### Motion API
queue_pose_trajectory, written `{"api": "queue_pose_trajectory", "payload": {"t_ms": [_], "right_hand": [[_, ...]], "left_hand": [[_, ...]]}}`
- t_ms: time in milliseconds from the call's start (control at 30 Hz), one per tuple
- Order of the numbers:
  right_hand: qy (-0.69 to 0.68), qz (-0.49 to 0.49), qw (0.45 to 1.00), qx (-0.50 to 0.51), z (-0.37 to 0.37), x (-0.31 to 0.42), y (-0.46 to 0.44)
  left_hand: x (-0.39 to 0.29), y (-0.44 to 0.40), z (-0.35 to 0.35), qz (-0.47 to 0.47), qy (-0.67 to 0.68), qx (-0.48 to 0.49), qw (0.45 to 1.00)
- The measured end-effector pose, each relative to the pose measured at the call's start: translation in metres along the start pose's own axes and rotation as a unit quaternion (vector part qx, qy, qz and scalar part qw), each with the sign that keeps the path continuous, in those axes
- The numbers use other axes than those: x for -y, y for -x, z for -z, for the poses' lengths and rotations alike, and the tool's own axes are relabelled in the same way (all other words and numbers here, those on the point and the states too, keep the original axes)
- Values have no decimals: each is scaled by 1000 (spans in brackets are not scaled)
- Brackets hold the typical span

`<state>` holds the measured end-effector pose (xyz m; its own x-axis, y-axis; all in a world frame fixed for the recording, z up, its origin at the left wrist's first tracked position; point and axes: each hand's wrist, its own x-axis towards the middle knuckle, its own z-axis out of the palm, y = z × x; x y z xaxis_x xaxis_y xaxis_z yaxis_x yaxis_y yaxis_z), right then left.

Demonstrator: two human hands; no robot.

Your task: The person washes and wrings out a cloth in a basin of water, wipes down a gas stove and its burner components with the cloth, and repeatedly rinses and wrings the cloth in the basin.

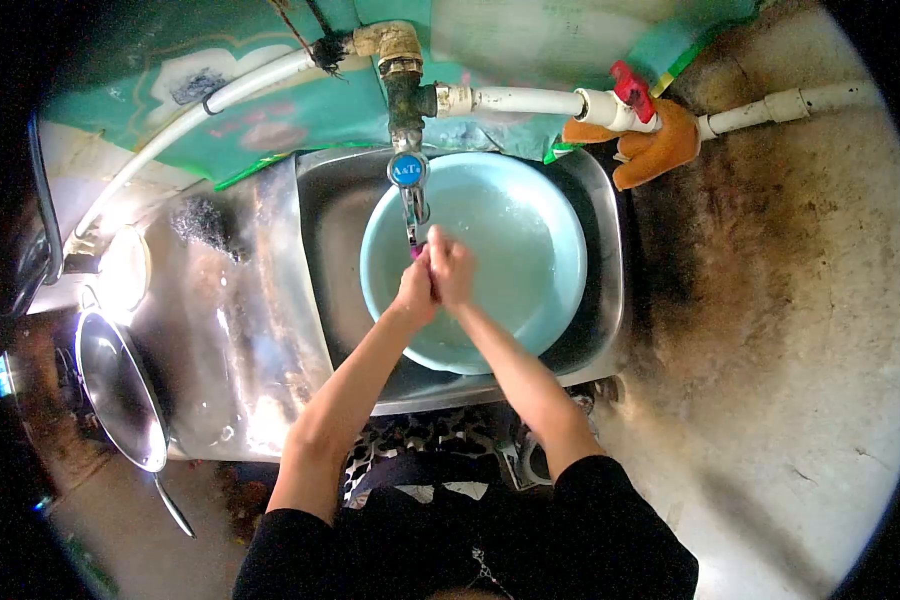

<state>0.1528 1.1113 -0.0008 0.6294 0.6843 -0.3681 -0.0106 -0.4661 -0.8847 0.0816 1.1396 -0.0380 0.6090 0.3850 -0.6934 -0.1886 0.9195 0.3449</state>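
Both of my hands are pressed together under the faucet (411, 205), over the left part of a light blue basin (571, 250) with cloudy water in it. My left hand (417, 287) is closed against my right hand (453, 268), with its fingers curled in. A small purple-pink thing (416, 252) shows at the fingertips, just below the spout; what it is cannot be made out. Whatever lies between the palms is hidden. The basin sits inside the metal sink (336, 210).
The metal drainboard (250, 330) lies left of the sink, with a dark scouring pad (202, 222) at its back. A pan (120, 390) stands at the far left. White pipes (525, 100) cross the back, with a red valve handle (632, 90) and an orange glove (670, 145).
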Motion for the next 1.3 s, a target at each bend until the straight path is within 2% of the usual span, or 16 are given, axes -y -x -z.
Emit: {"api": "queue_pose_trajectory", "payload": {"t_ms": [133,200,267,333,400,433,467,500,533,733,800,933,1000,1067,1200,1300], "right_hand": [[195,-58,979,-3,26,-1,-47],[266,66,941,-198,24,-40,-63],[142,20,989,-25,31,-2,-24],[57,208,972,-89,1,-32,-2],[21,176,983,-39,5,8,34],[49,227,972,-37,1,7,38],[76,277,957,-38,-3,6,40],[64,318,939,-118,-8,11,42],[63,320,938,-120,-9,1,31],[167,15,982,-90,23,-9,-44],[273,118,946,-127,41,-20,-65],[133,41,973,185,90,7,-55],[172,389,878,220,87,-6,-29],[256,428,853,152,84,-17,-20],[247,140,927,244,107,-21,-16],[54,71,960,266,134,-23,-30]], "left_hand": [[-3,23,1,50,-94,4,994],[-11,29,-3,82,-105,18,991],[-21,33,-9,114,-3,47,992],[-13,10,-4,66,132,49,988],[-2,-39,56,118,208,262,935],[-18,6,3,103,112,116,982],[-8,-12,33,95,157,241,953],[-12,4,14,-65,-236,151,958],[-4,-3,18,-36,-93,161,982],[-7,29,-20,38,-126,-33,991],[-10,20,2,-114,-361,-73,922],[-50,45,-21,-296,-518,-193,779],[-50,53,-50,-314,-550,-194,749],[-47,49,-59,-388,-601,-179,676],[-61,62,-58,-359,-542,-217,728],[-58,69,-39,-205,-301,-118,924]]}}
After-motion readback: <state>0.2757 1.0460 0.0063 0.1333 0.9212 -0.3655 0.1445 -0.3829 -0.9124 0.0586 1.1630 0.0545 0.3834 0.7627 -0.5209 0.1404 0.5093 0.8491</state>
